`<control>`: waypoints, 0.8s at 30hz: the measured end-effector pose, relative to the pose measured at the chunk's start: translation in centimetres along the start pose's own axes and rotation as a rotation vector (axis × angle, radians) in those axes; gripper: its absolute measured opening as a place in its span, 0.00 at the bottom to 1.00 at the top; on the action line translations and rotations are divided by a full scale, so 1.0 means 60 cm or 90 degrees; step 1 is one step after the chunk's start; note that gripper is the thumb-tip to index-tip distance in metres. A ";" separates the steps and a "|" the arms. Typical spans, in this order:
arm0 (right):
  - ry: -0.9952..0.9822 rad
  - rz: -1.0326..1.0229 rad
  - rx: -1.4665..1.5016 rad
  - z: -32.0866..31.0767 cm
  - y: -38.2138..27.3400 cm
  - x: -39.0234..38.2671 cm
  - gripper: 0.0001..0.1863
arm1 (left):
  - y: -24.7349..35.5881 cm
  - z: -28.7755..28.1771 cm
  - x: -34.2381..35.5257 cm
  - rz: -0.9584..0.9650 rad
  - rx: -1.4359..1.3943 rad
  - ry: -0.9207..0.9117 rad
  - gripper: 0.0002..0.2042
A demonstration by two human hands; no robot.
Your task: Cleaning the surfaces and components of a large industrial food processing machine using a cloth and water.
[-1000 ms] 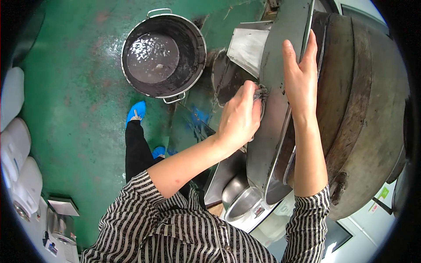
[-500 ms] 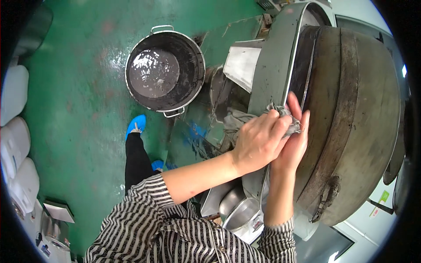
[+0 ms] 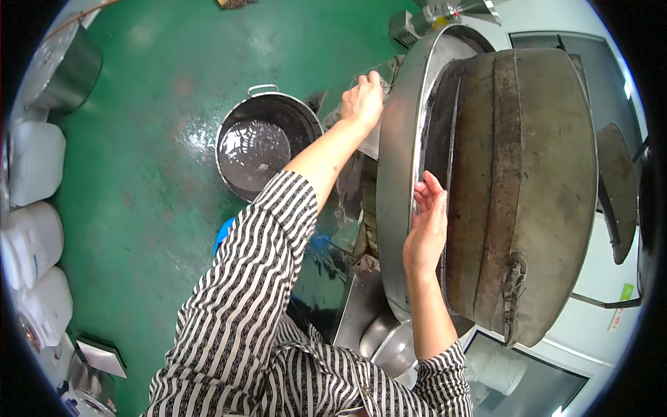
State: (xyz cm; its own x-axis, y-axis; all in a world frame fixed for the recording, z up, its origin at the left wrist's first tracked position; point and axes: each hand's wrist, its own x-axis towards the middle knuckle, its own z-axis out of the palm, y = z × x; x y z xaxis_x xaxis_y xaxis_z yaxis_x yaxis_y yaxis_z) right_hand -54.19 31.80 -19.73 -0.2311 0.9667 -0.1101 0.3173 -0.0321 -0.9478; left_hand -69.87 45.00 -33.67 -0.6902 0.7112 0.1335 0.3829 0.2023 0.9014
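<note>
A big dark round drum (image 3: pixel 517 187) lies on its side inside a wide steel pan (image 3: pixel 396 174) that rings it. My left hand (image 3: pixel 363 103) reaches far up and presses against the pan's outer wall near the top, closed on a grey cloth that is mostly hidden under the fingers. My right hand (image 3: pixel 427 233) rests lower down on the pan's rim, fingers spread, fingertips at the gap between rim and drum, holding nothing. Both arms wear striped sleeves.
A steel pot (image 3: pixel 258 142) with two handles and dark liquid stands on the wet green floor (image 3: pixel 153 174) to the left. White plastic jugs (image 3: pixel 31 233) line the left edge. A steel bowl (image 3: pixel 389 340) sits below the pan. A blue shoe (image 3: pixel 224 233) shows by my sleeve.
My left hand has slid up from the pan's rim beside my right hand to the pan's upper outer wall. The right hand stayed on the rim. The view shifted right.
</note>
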 end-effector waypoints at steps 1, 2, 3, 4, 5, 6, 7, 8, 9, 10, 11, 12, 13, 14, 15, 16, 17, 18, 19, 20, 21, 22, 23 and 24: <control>0.005 -0.008 0.011 -0.009 -0.002 0.001 0.27 | -0.005 0.005 0.003 0.025 0.041 -0.022 0.10; 0.009 0.016 0.008 -0.010 0.000 -0.002 0.27 | -0.020 -0.006 -0.001 -0.006 0.036 0.001 0.10; 0.013 0.039 0.007 -0.012 0.002 -0.006 0.27 | -0.037 -0.022 -0.002 -0.035 0.031 0.023 0.11; 0.034 0.036 0.011 -0.022 0.006 -0.004 0.26 | -0.033 -0.045 -0.005 -0.096 -0.020 0.028 0.11; 0.029 -0.033 0.055 -0.035 0.026 -0.001 0.25 | -0.025 -0.075 -0.013 -0.152 -0.071 0.024 0.12; 0.034 -0.097 0.002 -0.029 0.022 -0.018 0.25 | -0.027 -0.125 -0.025 -0.149 -0.082 0.055 0.14; 0.039 -0.158 -0.052 -0.015 0.015 -0.042 0.24 | -0.039 -0.172 -0.036 -0.095 -0.154 0.123 0.16; 0.019 -0.184 -0.036 -0.009 0.018 -0.068 0.24 | -0.045 -0.206 -0.054 -0.072 -0.198 0.126 0.17; 0.023 -0.212 -0.034 -0.027 0.013 -0.099 0.24 | -0.006 -0.213 -0.075 -0.047 -0.262 0.107 0.17; -0.016 -0.168 0.057 -0.041 0.010 -0.134 0.23 | 0.049 -0.236 -0.110 -0.085 -0.434 0.055 0.18; -0.059 -0.141 0.127 -0.055 0.021 -0.162 0.23 | 0.098 -0.263 -0.147 -0.134 -0.594 -0.001 0.20; -0.059 -0.087 0.220 -0.066 0.033 -0.188 0.22 | 0.135 -0.269 -0.185 -0.138 -0.595 -0.025 0.19; -0.061 -0.041 0.313 -0.081 0.037 -0.201 0.22 | 0.179 -0.262 -0.218 -0.139 -0.598 -0.050 0.19; -0.108 -0.048 0.339 -0.094 0.042 -0.218 0.27 | 0.216 -0.263 -0.265 -0.137 -0.570 -0.054 0.19; -0.145 -0.058 0.359 -0.118 0.055 -0.237 0.32 | 0.249 -0.249 -0.318 -0.138 -0.548 -0.067 0.19; -0.178 -0.060 0.410 -0.140 0.070 -0.259 0.42 | 0.275 -0.243 -0.371 -0.125 -0.572 -0.130 0.19; -0.168 -0.101 0.383 -0.157 0.068 -0.287 0.46 | 0.292 -0.238 -0.425 -0.115 -0.592 -0.182 0.18; -0.153 -0.129 0.376 -0.182 0.076 -0.312 0.46 | 0.293 -0.217 -0.476 -0.096 -0.510 -0.207 0.18; -0.144 -0.156 0.370 -0.207 0.089 -0.339 0.46 | 0.290 -0.198 -0.526 -0.073 -0.424 -0.222 0.18; -0.050 -0.152 0.351 -0.219 0.115 -0.356 0.44 | 0.291 -0.179 -0.556 -0.073 -0.461 -0.267 0.17; 0.021 -0.163 0.295 -0.245 0.143 -0.380 0.39 | 0.289 -0.161 -0.599 -0.086 -0.495 -0.303 0.17; 0.047 -0.112 0.381 -0.273 0.151 -0.411 0.36 | 0.282 -0.147 -0.639 0.003 -0.475 -0.342 0.16; 0.125 -0.110 0.353 -0.305 0.170 -0.442 0.33 | 0.278 -0.126 -0.676 0.089 -0.460 -0.387 0.15; 0.194 -0.111 0.349 -0.341 0.217 -0.473 0.31 | 0.287 -0.104 -0.708 0.058 -0.442 -0.488 0.15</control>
State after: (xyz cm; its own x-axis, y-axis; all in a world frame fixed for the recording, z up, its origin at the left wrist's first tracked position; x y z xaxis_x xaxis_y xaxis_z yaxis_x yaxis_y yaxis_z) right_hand -24.65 9.13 -22.84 0.0593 0.9955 0.0733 -0.2348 0.0852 -0.9683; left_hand -37.79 14.07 -21.23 -0.0075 0.9909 0.1346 -0.1918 -0.1336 0.9723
